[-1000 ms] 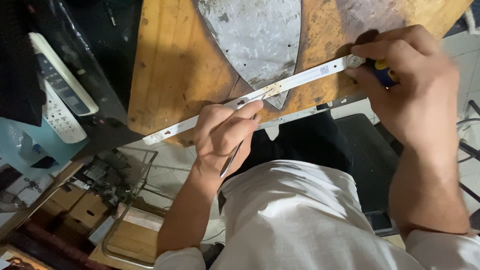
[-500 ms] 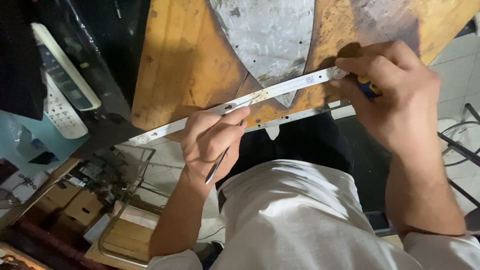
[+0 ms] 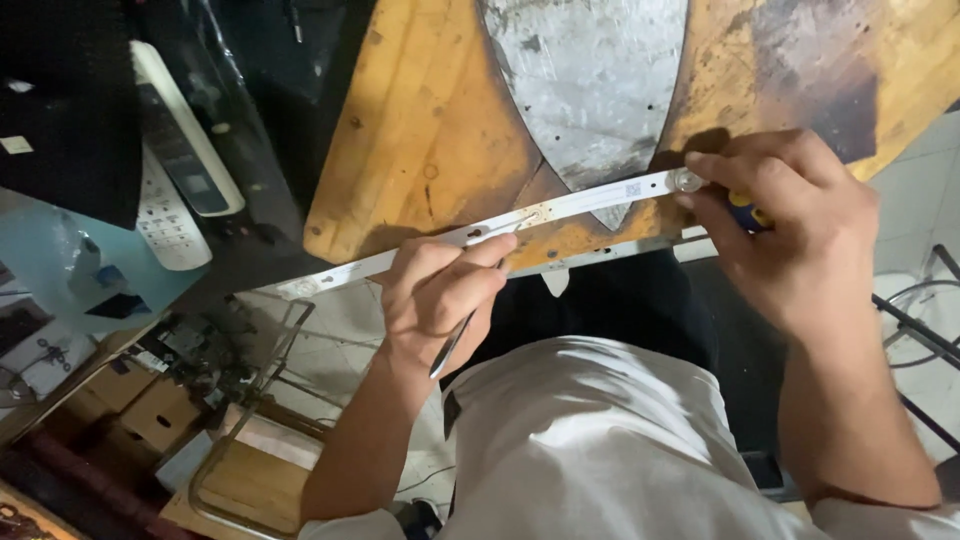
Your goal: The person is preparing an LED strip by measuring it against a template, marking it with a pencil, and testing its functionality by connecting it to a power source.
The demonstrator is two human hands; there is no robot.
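Nearest, the left hand (image 3: 440, 295) is curled shut, pinching a thin metal tool (image 3: 455, 340), perhaps tweezers, whose tip meets the long white strip (image 3: 570, 207) just beyond its fingers. The right hand (image 3: 790, 235) pinches the strip's far end while gripping a blue-and-yellow handle (image 3: 745, 212). Past both hands lies the wooden table (image 3: 420, 140), its near edge under the strip.

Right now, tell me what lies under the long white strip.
Under the white strip lies the worn wooden board and the tip of a grey metal plate. The left hand and right hand cover parts of it.
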